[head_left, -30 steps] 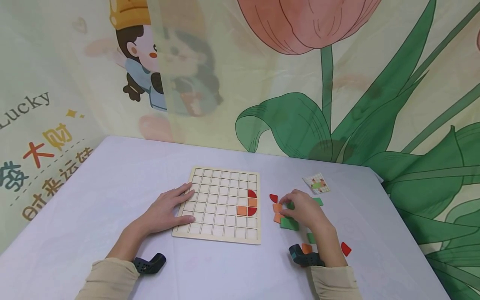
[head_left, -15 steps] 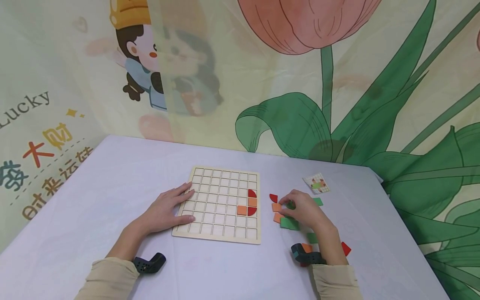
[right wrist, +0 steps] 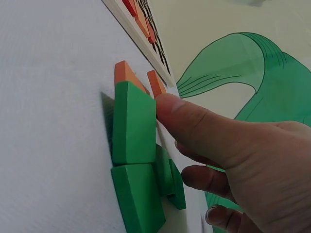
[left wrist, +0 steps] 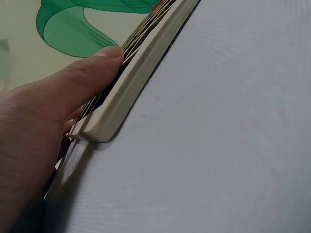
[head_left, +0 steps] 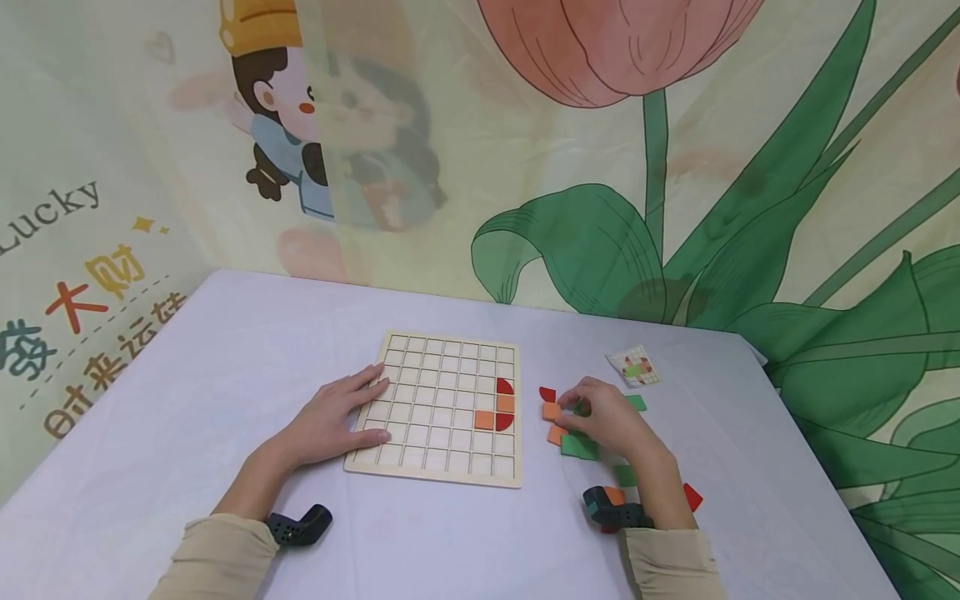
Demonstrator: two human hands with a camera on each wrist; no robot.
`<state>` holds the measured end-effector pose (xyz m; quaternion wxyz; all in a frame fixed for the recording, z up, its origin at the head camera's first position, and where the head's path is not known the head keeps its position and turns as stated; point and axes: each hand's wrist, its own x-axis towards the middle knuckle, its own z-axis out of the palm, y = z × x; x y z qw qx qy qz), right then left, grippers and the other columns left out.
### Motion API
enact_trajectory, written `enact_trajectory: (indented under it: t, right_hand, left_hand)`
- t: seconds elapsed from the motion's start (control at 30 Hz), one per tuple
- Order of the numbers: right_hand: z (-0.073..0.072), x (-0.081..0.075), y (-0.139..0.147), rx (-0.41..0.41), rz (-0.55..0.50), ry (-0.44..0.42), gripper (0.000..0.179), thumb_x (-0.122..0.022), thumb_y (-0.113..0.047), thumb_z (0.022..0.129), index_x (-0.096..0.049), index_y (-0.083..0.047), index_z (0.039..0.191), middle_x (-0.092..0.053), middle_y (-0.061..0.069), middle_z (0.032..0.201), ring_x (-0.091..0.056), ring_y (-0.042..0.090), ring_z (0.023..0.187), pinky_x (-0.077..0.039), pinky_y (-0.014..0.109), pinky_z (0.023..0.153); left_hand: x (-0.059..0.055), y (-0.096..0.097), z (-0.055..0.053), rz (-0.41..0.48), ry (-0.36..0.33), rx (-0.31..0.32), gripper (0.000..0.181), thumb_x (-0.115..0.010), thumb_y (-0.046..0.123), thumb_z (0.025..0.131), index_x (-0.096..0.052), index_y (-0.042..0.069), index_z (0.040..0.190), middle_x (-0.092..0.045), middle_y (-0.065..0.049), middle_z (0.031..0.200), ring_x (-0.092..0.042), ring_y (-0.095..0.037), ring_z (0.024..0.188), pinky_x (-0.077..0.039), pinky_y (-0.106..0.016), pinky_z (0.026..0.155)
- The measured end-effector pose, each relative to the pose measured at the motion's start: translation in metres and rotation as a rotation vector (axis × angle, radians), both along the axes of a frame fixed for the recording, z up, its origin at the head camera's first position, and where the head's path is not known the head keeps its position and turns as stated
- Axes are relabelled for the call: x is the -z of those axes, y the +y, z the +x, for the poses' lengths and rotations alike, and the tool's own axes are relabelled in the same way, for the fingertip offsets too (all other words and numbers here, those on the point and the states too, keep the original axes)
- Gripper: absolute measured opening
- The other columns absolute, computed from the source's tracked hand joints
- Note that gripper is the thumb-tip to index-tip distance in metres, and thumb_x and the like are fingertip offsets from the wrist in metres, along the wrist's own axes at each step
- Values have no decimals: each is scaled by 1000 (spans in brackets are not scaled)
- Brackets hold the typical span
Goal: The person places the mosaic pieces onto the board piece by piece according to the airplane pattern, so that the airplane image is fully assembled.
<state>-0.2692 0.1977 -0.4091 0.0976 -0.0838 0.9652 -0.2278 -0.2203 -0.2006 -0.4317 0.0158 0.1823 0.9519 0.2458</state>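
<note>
My left hand (head_left: 333,421) rests on the left edge of a wooden grid board (head_left: 435,467), fingers spread, thumb lying on top near its lower corner. In the left wrist view, the thumb (left wrist: 92,73) touches the board's raised rim (left wrist: 131,92). Right of the board, my right hand (head_left: 611,421) pinches an orange square tile (head_left: 551,412) at its edge with thumb and forefinger. The right wrist view shows the thumb against that orange tile (right wrist: 155,83), behind green tiles (right wrist: 133,128). The forefinger's contact is mostly hidden there.
On the board sit two red quarter-round tiles (head_left: 505,422) and two orange squares (head_left: 484,420). A loose red tile (head_left: 547,394), another orange tile (head_left: 557,435) and several green tiles (head_left: 579,447) lie around the right hand. A pattern card (head_left: 633,367) lies farther back.
The orange square tile at my right fingertips has shifted slightly left and away from me, nearer the loose red tile. The left hand and the board have stayed put.
</note>
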Motion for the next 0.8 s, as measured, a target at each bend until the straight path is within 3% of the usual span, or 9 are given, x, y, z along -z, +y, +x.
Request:
enact_trajectory:
  t: [0.47, 0.8]
  right_hand:
    - [9, -8, -20, 6, 17, 77, 26, -78, -27, 79, -71, -15, 101, -59, -2, 91, -51, 15, 81, -47, 22, 64]
    - [10, -9, -39, -54, 28, 126, 22, -76, -27, 81, -72, -17, 100, -58, -5, 88, -51, 12, 78, -47, 23, 67]
  left_hand:
    - [0, 0, 1, 5, -3, 4, 84, -67, 56, 79, -42, 7, 143, -27, -11, 157, -28, -36, 142, -25, -57, 110]
    - [1, 0, -1, -3, 22, 6, 82, -66, 55, 80, -43, 7, 143, -28, -12, 156, -29, -37, 141, -26, -58, 110]
